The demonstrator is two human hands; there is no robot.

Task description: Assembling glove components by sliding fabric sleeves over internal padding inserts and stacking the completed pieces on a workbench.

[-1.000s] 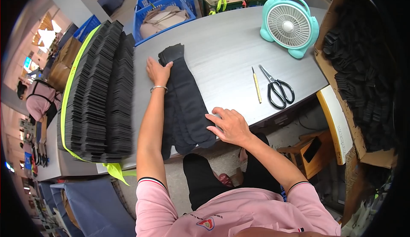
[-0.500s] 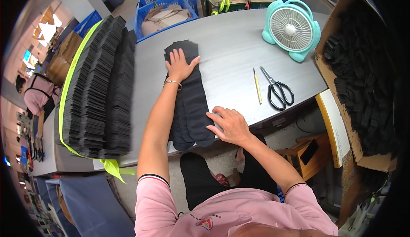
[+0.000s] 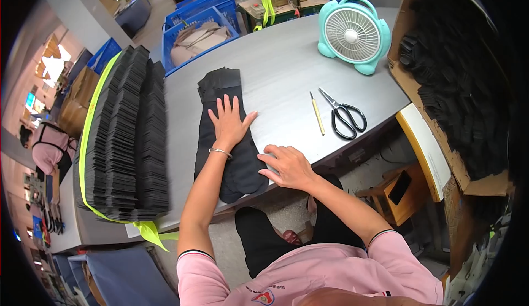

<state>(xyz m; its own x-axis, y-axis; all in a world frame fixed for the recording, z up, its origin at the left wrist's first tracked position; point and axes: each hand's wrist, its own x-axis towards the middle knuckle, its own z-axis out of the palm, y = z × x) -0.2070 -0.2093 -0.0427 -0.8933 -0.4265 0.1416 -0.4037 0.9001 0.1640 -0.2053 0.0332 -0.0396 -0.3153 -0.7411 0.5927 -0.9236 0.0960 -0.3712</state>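
Observation:
A small pile of long black socks (image 3: 212,135) lies flat on the grey table, slightly fanned, with cuffs at the far end and rounded toes at the near edge. My left hand (image 3: 228,124) rests flat on its upper middle, fingers spread and palm down. Beside the toe ends, on the right, is my right hand (image 3: 289,167). Its fingers are loosely bent and apart, thumb away from the index finger, with nothing visible between them. Whether its fingertips touch the socks' edge I cannot tell.
A tall stack of folded black pieces (image 3: 124,140) bound by a yellow-green strap stands left. Scissors (image 3: 346,121) and a thin yellow-handled tool (image 3: 318,116) lie right, below a turquoise fan (image 3: 352,36). A cardboard box (image 3: 405,82) of black items stands far right; blue crates (image 3: 182,66) stand behind.
My left hand has slid toward me, from the cuffs down to the upper middle of the socks. My right hand stays beside the toe ends. The head view has shifted slightly.

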